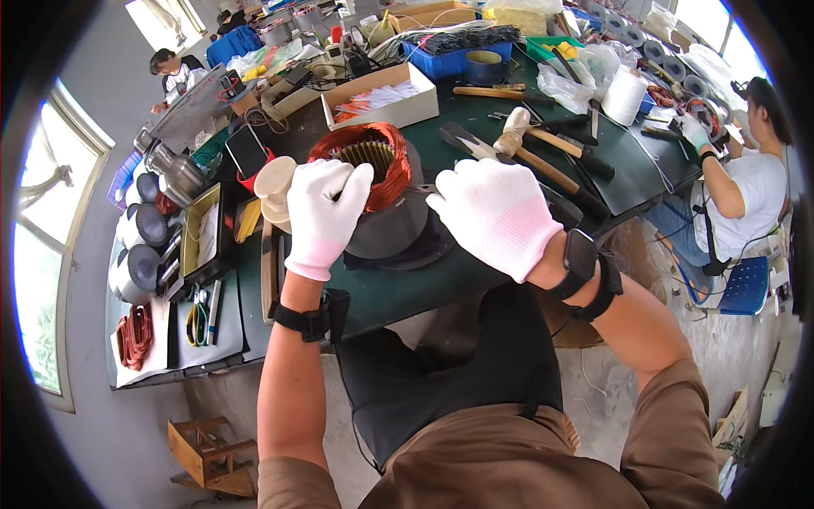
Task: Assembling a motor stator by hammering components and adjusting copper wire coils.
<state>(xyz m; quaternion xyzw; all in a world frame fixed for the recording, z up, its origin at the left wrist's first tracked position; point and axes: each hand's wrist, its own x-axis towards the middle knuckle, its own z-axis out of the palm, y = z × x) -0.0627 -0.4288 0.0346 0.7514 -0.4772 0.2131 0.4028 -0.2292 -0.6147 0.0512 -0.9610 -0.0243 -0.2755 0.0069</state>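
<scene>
A motor stator stands on the green table in front of me, with a thick ring of copper windings round its slotted core and a grey body below. My left hand, in a white glove with a pink cuff, is closed at the near left side of the windings; whatever its curled fingers hold is hidden. At the right of the stator, my right hand is closed too, back upward. A thin metallic piece shows beside its fingertips, but its kind is unclear.
Mallets and other hand tools lie to the right. Behind the stator sits a white box of white and orange strips. A black tray, a phone and wire spools are at left. A co-worker sits at right.
</scene>
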